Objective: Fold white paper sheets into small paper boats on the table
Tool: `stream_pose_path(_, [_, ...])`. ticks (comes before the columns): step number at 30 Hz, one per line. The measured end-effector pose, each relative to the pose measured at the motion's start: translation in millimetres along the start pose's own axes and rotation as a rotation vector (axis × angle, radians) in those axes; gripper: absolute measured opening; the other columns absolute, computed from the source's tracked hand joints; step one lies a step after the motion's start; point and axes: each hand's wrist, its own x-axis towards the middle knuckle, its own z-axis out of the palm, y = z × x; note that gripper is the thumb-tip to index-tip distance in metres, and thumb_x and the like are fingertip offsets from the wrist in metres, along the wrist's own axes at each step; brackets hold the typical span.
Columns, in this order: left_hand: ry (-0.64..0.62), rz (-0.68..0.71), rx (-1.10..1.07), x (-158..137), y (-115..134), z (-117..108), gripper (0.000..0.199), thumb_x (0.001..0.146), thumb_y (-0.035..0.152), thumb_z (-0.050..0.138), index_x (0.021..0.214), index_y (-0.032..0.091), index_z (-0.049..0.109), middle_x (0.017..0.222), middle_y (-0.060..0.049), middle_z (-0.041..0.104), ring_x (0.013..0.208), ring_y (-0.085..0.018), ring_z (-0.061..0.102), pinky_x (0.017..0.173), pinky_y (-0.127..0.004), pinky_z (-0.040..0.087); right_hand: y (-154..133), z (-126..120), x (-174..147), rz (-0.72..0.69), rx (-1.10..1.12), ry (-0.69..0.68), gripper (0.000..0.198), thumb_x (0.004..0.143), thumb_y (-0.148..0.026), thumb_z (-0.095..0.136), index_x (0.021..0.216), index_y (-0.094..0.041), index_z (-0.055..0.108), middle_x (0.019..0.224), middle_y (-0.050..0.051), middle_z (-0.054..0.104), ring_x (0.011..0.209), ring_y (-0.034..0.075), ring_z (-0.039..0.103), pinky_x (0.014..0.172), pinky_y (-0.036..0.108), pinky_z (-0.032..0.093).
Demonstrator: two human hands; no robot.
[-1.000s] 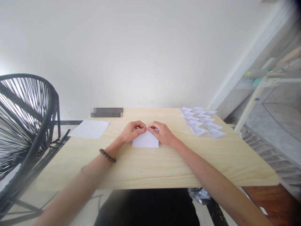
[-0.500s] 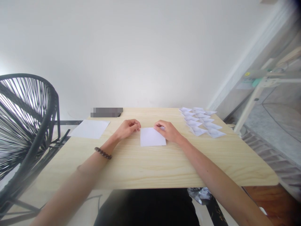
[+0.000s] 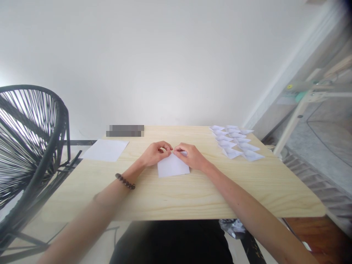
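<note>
2 hands (image 3: 155,154) pinch paper (image 3: 173,168); far corners hidden

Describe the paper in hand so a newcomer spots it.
On the wooden table, find the left hand and right hand near its middle. The white paper is the one they hold, unlike the larger sheet at left and folded pieces at right.

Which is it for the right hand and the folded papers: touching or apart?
Apart. The head view shows a strip of tabletop between the right hand and the folded papers.
</note>
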Motion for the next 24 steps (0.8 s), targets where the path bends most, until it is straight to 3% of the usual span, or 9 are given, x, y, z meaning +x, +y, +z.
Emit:
stream_pose_path(15, [-0.058, -0.055, -0.031, 0, -3, -9, 0.018, 0.073, 0.029, 0.05, 0.067, 0.013, 0.055, 0.094, -0.007, 0.06, 0.079, -0.016, 0.056, 0.069, -0.026, 0.043, 1, -11, 1, 0.023, 0.0, -0.025, 0.012, 0.081, -0.022, 0.047, 0.08, -0.017, 0.058, 0.079, 0.002, 0.061, 0.074, 0.011, 0.054, 0.068, 0.023, 0.04])
stream_pose_path(24, [-0.19, 0.008, 0.006, 0, -9, -14, 0.021, 0.075, 0.033, 0.05, 0.068, 0.014, 0.055, 0.096, -0.008, 0.061, 0.084, -0.017, 0.056, 0.077, -0.029, 0.042, 1, -11, -1, 0.047, 0.009, -0.072, 0.012, 0.08, -0.023, 0.048, 0.08, -0.017, 0.058, 0.081, 0.002, 0.061, 0.076, 0.012, 0.055, 0.07, 0.024, 0.04])
